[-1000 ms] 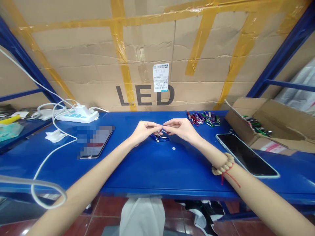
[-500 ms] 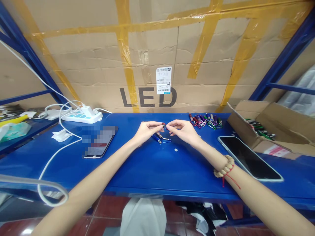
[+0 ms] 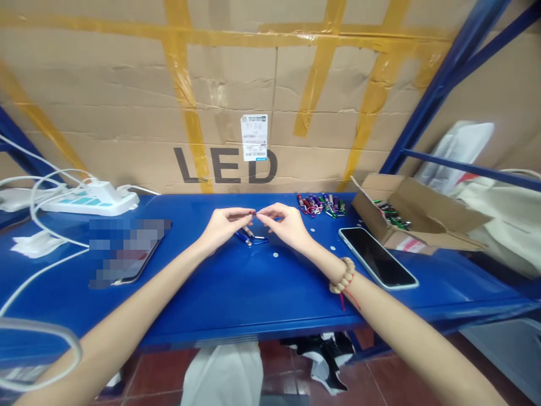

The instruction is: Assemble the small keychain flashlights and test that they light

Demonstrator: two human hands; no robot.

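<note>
My left hand (image 3: 222, 225) and my right hand (image 3: 284, 224) meet above the blue table (image 3: 236, 287), fingertips pinched together on a small red keychain flashlight (image 3: 252, 213). Directly under them lies a blue keychain flashlight (image 3: 247, 237) with its clip on the table. A small white disc (image 3: 275, 255) rests just in front of my right hand. My right wrist wears a beaded bracelet (image 3: 343, 276) with a red thread.
A pile of coloured keychain flashlights (image 3: 319, 204) lies at the back. An open cardboard box (image 3: 406, 217) holds more of them, with a dark phone (image 3: 377, 257) beside it. A second phone (image 3: 127, 254), a power strip (image 3: 91, 202) and white cables lie left.
The view has swung to the right, so everything sits further left in the picture. My hands stay pinched together on the small red flashlight over the same spot.
</note>
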